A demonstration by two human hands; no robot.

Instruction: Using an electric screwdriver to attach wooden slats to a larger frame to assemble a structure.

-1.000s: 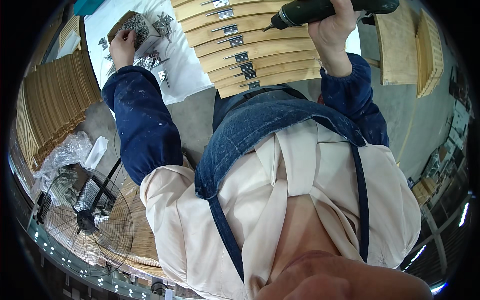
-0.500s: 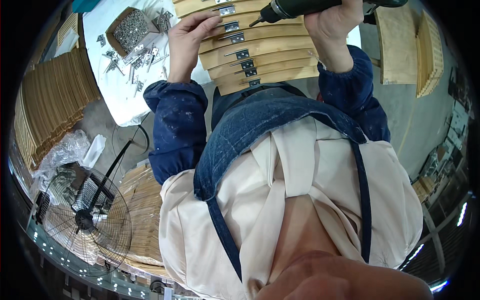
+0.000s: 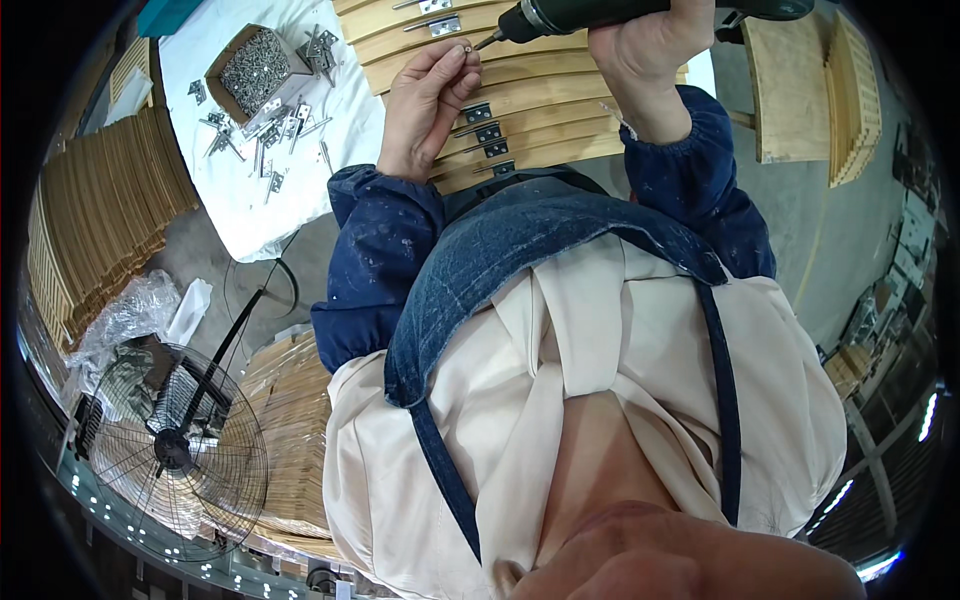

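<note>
In my right hand (image 3: 655,50) is a dark green power drill (image 3: 580,12), gripped near the upper edge with its thin bit pointing left. My left hand (image 3: 428,105) is closed in a pinch, thumb against forefinger, on a tiny shiny screw (image 3: 468,48) right at the bit's tip. Beneath both hands lies a row of overlapping light wooden slats (image 3: 540,97). Small metal hinges (image 3: 477,112) sit along the slats, each with a thin pin pointing left. My left fingers and palm hide some of the hinges in the middle of the row.
On the white-covered table (image 3: 290,205) to the left stand an open cardboard box of screws (image 3: 252,72) and several loose hinges (image 3: 272,130). Wooden panels (image 3: 150,165) are stacked at far left, and more boards (image 3: 790,95) stand at right. A black wire fan (image 3: 172,450) is at lower left.
My left hand has moved right, fingertips meeting the drill's tip, with a screw now visible in the pinch. The drill has shifted slightly left and up.
</note>
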